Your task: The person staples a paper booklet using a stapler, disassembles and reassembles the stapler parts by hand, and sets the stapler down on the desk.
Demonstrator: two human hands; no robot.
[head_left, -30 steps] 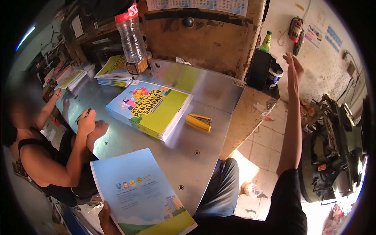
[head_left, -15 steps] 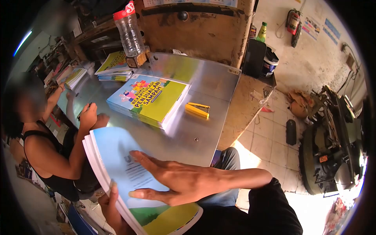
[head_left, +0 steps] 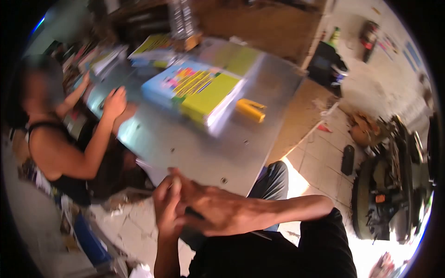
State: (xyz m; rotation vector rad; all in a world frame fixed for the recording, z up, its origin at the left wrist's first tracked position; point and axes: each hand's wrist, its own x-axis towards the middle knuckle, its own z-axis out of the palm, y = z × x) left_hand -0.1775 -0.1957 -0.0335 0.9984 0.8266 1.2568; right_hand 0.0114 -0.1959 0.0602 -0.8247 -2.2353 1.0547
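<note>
My left hand is closed, with thumb and fingers pinched together at the lower centre. A pale booklet, seen nearly edge-on, shows just beyond its fingertips; most of it is hidden. My right hand lies across and against my left hand, its fingers smeared by motion, so its grip cannot be made out. On the metal tabletop ahead sits a thick stack of blue and green booklets, with a yellow stapler just right of it.
At the left a person sits by the table with a dark object in one hand. More booklets lie at the back, near a clear bottle. A black container stands back right; a dark machine is at the right.
The booklet has turned from face-up to nearly edge-on. My right hand, raised at first, came down over the booklet and now meets my left hand. The view has shifted.
</note>
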